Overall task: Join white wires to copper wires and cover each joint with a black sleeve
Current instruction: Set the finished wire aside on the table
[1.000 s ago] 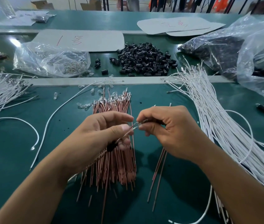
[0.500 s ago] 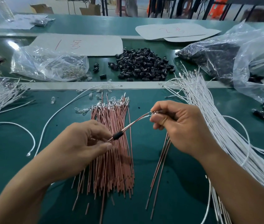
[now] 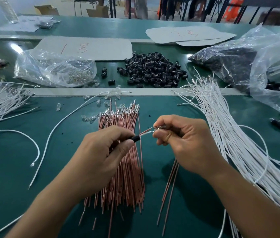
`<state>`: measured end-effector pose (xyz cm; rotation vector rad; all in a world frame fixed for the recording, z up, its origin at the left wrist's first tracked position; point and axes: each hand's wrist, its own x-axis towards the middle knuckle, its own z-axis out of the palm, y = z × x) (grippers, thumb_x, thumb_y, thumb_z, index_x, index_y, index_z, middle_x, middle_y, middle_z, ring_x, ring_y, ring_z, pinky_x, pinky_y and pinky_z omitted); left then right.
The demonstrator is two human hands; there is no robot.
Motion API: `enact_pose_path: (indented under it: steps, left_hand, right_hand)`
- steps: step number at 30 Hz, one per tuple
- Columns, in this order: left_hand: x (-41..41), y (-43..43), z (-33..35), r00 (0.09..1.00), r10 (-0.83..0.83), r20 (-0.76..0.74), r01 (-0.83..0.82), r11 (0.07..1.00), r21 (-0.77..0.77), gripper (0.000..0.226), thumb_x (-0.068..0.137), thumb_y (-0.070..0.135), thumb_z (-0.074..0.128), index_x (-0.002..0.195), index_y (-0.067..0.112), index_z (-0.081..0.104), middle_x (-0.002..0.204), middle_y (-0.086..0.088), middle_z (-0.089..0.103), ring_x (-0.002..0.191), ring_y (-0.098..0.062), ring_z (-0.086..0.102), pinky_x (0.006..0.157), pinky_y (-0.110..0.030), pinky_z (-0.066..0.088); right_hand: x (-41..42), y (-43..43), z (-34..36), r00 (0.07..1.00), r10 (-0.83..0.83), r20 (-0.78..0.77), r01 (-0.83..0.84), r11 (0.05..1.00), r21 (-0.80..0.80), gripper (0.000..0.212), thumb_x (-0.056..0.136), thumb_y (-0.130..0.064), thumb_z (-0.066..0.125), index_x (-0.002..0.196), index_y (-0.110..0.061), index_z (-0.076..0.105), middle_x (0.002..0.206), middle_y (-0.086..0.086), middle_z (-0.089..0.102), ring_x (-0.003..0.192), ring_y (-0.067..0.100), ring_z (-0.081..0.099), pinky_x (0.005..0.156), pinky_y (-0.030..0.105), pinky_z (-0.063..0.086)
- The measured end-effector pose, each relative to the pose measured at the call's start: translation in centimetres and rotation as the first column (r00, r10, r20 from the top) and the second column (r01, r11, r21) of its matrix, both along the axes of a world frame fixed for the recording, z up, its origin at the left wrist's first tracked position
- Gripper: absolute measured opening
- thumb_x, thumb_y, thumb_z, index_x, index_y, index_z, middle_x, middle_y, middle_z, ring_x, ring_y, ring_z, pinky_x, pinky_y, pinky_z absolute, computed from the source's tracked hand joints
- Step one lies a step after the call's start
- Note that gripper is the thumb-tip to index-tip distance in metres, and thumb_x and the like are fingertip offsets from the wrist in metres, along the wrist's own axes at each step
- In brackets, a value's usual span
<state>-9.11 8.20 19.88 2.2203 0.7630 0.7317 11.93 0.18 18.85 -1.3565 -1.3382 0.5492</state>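
My left hand (image 3: 101, 152) pinches a short, smooth black sleeve (image 3: 136, 138) threaded on a paired white-and-copper strand (image 3: 147, 133). My right hand (image 3: 187, 141) pinches that strand's metal-tipped end close by, above the fanned bundle of thin copper wires (image 3: 127, 169). A stretch of matte green tabletop (image 3: 63, 169) shows left of that bundle, while the dense sheaf of white wires (image 3: 230, 134) crowds the right side.

Two hands, two forearms in view. Bare throughout: left hand (image 3: 101, 157) and left forearm (image 3: 50, 208), up to lower frame edge. Likewise bare: right hand (image 3: 187, 145) and right forearm (image 3: 249, 200), up to frame edge. One finger (image 3: 167, 136) of right hand: narrow orange-tinted loop around it; ring, band or crease, cannot tell.
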Motion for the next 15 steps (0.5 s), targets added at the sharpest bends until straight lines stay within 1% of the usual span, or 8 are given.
enact_pose_path:
  steps: [2, 4, 6, 8, 10, 11, 13, 15]
  left_hand:
    - [0.05, 0.11, -0.30, 0.999, -0.033, 0.012, 0.033, 0.997, -0.075, 0.012, 0.093, 0.040, 0.052, 0.091, 0.039, 0.064, 0.073, 0.014, 0.061, 0.053, -0.007, 0.050, 0.048, -0.013, 0.036]
    - [0.10, 0.23, -0.66, 0.999, -0.037, 0.029, 0.041, 0.989, -0.142, 0.022, 0.100, 0.046, 0.048, 0.090, 0.035, 0.065, 0.071, 0.004, 0.062, 0.052, -0.016, 0.051, 0.048, -0.034, 0.044]
    - [0.30, 0.08, -0.73, 0.998, -0.051, 0.034, 0.057, 0.983, -0.177, 0.026, 0.099, 0.045, 0.047, 0.092, 0.027, 0.064, 0.072, -0.004, 0.061, 0.057, -0.029, 0.052, 0.051, -0.043, 0.044]
    - [0.52, -0.07, -0.73, 0.996, -0.062, 0.060, 0.074, 0.974, -0.214, 0.024, 0.096, 0.042, 0.048, 0.090, 0.025, 0.064, 0.071, -0.005, 0.060, 0.057, -0.030, 0.051, 0.049, -0.040, 0.042]
    - [0.54, 0.15, -0.78, 0.994, -0.068, 0.080, 0.087, 0.961, -0.263, 0.025, 0.098, 0.043, 0.050, 0.088, 0.026, 0.065, 0.069, -0.006, 0.060, 0.054, -0.028, 0.047, 0.047, -0.036, 0.038]
    - [0.42, 0.25, -0.80, 0.995, -0.074, 0.071, 0.090, 0.959, -0.269, 0.029, 0.100, 0.046, 0.050, 0.086, 0.026, 0.065, 0.067, -0.006, 0.059, 0.052, -0.026, 0.043, 0.046, -0.033, 0.035]
    - [0.17, 0.37, -0.66, 0.995, -0.085, 0.052, 0.095, 0.960, -0.263, 0.029, 0.094, 0.050, 0.050, 0.083, 0.027, 0.065, 0.059, 0.001, 0.052, 0.047, -0.010, 0.035, 0.042, -0.025, 0.030]
    - [0.09, 0.26, -0.42, 0.994, -0.101, 0.042, 0.108, 0.959, -0.263, 0.025, 0.090, 0.049, 0.051, 0.085, 0.030, 0.067, 0.059, -0.001, 0.049, 0.047, -0.006, 0.034, 0.042, -0.024, 0.028]
  right_hand:
    - [0.02, -0.10, 0.10, 0.999, 0.016, 0.033, -0.017, 0.999, 0.035, 0.015, 0.086, 0.006, 0.073, 0.092, -0.007, 0.074, 0.074, -0.002, 0.070, 0.061, 0.011, 0.068, 0.065, 0.018, 0.054]
    - [-0.09, -0.18, 0.22, 0.995, 0.038, 0.090, -0.044, 0.997, 0.065, 0.014, 0.085, 0.005, 0.074, 0.092, -0.007, 0.074, 0.074, -0.003, 0.069, 0.063, 0.011, 0.068, 0.067, 0.018, 0.053]
    - [-0.52, -0.23, 0.25, 0.980, 0.060, 0.190, -0.078, 0.993, 0.089, 0.011, 0.086, 0.004, 0.074, 0.091, -0.006, 0.074, 0.073, -0.002, 0.069, 0.063, 0.011, 0.067, 0.067, 0.016, 0.051]
    - [-0.82, -0.23, 0.30, 0.961, 0.072, 0.268, -0.104, 0.989, 0.106, 0.009, 0.087, 0.002, 0.075, 0.091, -0.005, 0.074, 0.072, -0.001, 0.068, 0.064, 0.011, 0.065, 0.068, 0.015, 0.048]
    - [-0.69, -0.21, 0.43, 0.956, 0.079, 0.282, -0.115, 0.987, 0.112, 0.008, 0.088, 0.002, 0.075, 0.091, -0.006, 0.074, 0.072, -0.001, 0.068, 0.065, 0.011, 0.065, 0.068, 0.015, 0.048]
    - [-0.64, -0.26, 0.50, 0.954, 0.082, 0.287, -0.119, 0.986, 0.117, 0.007, 0.088, 0.001, 0.075, 0.091, -0.006, 0.074, 0.072, -0.001, 0.068, 0.066, 0.011, 0.065, 0.067, 0.016, 0.049]
    - [-0.65, -0.34, 0.56, 0.950, 0.073, 0.305, -0.118, 0.984, 0.131, 0.005, 0.088, -0.001, 0.075, 0.090, -0.005, 0.074, 0.072, 0.000, 0.068, 0.066, 0.013, 0.065, 0.065, 0.021, 0.051]
    - [-0.73, -0.36, 0.57, 0.946, 0.051, 0.319, -0.100, 0.985, 0.142, 0.004, 0.088, -0.001, 0.075, 0.090, -0.005, 0.074, 0.072, 0.002, 0.068, 0.066, 0.015, 0.065, 0.064, 0.027, 0.053]
